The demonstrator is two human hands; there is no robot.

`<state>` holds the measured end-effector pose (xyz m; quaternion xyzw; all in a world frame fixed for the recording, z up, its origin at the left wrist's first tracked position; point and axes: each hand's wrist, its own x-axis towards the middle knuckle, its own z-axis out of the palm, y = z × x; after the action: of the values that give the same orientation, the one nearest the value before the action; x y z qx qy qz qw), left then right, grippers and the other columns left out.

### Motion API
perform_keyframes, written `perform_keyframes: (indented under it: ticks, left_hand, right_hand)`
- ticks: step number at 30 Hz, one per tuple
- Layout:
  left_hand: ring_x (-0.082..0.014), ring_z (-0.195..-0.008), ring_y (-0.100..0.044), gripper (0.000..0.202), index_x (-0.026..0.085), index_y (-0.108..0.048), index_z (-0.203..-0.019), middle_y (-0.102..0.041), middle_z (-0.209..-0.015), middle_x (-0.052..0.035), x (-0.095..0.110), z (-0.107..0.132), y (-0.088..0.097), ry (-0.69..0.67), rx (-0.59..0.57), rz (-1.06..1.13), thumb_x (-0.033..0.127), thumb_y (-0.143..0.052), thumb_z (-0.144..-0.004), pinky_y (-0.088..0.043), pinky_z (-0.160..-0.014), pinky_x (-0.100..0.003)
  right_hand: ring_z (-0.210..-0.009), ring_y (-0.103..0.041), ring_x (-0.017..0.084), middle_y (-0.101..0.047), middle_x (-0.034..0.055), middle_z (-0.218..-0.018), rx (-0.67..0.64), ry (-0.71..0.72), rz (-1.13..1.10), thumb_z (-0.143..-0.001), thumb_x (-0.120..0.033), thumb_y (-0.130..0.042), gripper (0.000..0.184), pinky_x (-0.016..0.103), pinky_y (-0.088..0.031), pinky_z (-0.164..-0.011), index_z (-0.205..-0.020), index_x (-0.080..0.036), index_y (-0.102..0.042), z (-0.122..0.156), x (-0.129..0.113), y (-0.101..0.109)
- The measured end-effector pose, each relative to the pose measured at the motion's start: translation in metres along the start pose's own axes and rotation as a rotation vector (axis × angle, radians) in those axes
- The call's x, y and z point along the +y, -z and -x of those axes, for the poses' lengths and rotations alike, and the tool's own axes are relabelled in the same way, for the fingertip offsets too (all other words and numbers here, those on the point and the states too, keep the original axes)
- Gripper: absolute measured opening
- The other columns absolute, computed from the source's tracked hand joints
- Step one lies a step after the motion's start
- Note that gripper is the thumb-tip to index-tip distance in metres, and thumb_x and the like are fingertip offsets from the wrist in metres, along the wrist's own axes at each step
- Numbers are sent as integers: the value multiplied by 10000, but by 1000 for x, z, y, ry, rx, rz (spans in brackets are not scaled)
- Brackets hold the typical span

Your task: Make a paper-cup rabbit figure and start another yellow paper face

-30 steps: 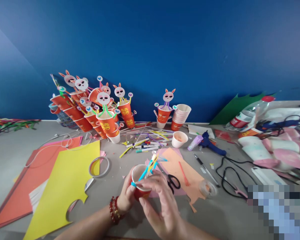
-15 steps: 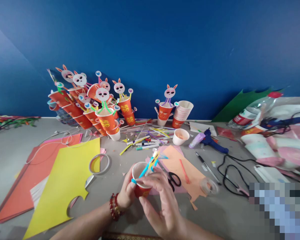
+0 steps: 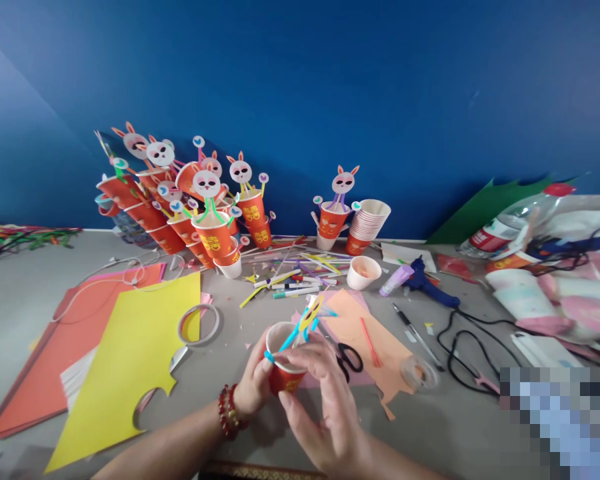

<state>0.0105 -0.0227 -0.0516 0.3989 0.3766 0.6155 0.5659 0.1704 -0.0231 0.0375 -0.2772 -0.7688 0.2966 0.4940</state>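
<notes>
A red paper cup (image 3: 286, 379) with a white inside is held upright near the table's front. My left hand (image 3: 255, 381), with a red bead bracelet at the wrist, is wrapped round the cup's left side. My right hand (image 3: 323, 393) grips the cup from the right, thumb low on its wall and fingers over the rim. Blue pipe cleaners (image 3: 295, 335) lean up out of the cup, with a yellow and white piece at their upper end. A short blue bit bends over the rim by my left thumb. My right fingers hide part of the cup's mouth.
Behind stand red cups with rabbit faces (image 3: 207, 181) and a cup stack (image 3: 369, 220). Yellow paper (image 3: 125, 360) and a tape roll (image 3: 199, 325) lie left. Scissors (image 3: 350, 358), orange paper (image 3: 360, 327), a glue gun (image 3: 433, 283) with a black cord, and a bottle (image 3: 500, 230) are right.
The view has shifted slightly. Both hands keep hold of the cup, and the blue pipe cleaners and yellow piece have moved only a little.
</notes>
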Motion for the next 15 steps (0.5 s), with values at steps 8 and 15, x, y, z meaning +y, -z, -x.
perform_keyframes:
  ticks: [8,15]
  left_hand:
    - [-355,-1114,-632,560,197,-701,-1126,-723,-1151,-108,8,-2,-4,-24,37,-94,657,-632,-814,-446,-1050,-509]
    - [-356,-1123,-645,559,191,-684,-1154,-723,-1156,-115,12,-1,-7,6,-13,17,639,-639,-822,-446,-1061,-531]
  right_hand:
    - [-1151,-585,242,-643,80,-1200,-4,16,-9,-871,-81,-583,446,483,-358,-1136,-1294,-207,-519,-1,1,-1]
    - [-1139,-594,249,-659,78,-1202,-25,32,-15,-873,-80,-571,447,510,-340,-1140,-1298,-209,-520,-2,3,1]
